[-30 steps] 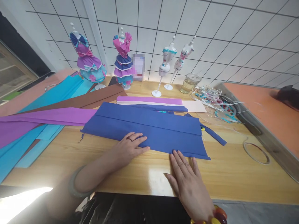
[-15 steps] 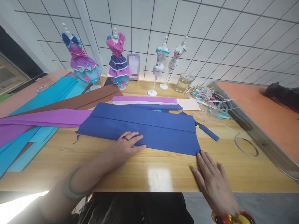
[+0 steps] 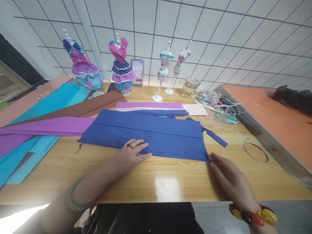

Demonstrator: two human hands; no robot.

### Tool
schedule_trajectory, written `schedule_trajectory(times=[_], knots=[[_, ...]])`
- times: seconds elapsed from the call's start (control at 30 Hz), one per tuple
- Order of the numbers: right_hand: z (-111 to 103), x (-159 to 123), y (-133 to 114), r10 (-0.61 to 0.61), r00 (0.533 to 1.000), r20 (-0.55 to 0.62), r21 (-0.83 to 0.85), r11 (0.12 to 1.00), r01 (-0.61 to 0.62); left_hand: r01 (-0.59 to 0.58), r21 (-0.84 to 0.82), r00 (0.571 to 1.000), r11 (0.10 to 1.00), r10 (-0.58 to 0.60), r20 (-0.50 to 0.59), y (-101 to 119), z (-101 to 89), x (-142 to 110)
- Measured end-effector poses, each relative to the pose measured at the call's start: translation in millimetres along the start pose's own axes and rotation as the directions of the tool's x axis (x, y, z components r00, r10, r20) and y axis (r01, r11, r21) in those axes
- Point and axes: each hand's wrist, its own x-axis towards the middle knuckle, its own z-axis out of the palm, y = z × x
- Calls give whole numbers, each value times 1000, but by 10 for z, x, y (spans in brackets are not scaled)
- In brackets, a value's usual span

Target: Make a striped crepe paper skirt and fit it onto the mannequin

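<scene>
A folded sheet of dark blue crepe paper (image 3: 146, 128) lies across the middle of the wooden table, with a lengthwise crease and a loose strip at its left corner. My left hand (image 3: 131, 152) rests flat on its near edge, fingers spread. At the near right corner, my right hand (image 3: 227, 172) is turned on its side, thumb and fingertips pinching the paper's tip. A narrow blue strip (image 3: 216, 136) sticks out past the sheet's right side, beside a small yellow item (image 3: 204, 132) partly hidden under it.
Purple (image 3: 48, 125), brown (image 3: 97, 104) and light blue paper (image 3: 46, 104) spread at left. Behind stand two dressed mini mannequins (image 3: 85, 70) and two bare ones (image 3: 162, 71), a glass jar (image 3: 190, 87) and tangled ribbons (image 3: 216, 102). A ribbon coil (image 3: 257, 152) lies right.
My right hand has rolled from palm-down onto its side and now pinches the sheet's corner, drawn slightly right. My left hand stays on the near edge.
</scene>
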Motion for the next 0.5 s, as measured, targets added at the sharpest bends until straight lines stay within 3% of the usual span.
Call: schedule_trajectory(times=[0.1, 0.2, 0.37, 0.5], knots=[[3, 98, -44, -263, 963, 61, -148, 952, 269, 12, 0, 1000, 1000, -12, -3, 11, -2, 0], [18, 130, -9, -410, 904, 118, -305, 852, 426, 18, -4, 1000, 1000, -18, 6, 25, -15, 1], [-4, 119, 159, -507, 839, 196, -384, 747, 542, 22, -43, 1000, 999, -22, 13, 32, -78, 5], [-63, 132, 343, -535, 822, 196, -426, 708, 563, 43, -110, 999, 993, -45, -9, 51, -139, 17]])
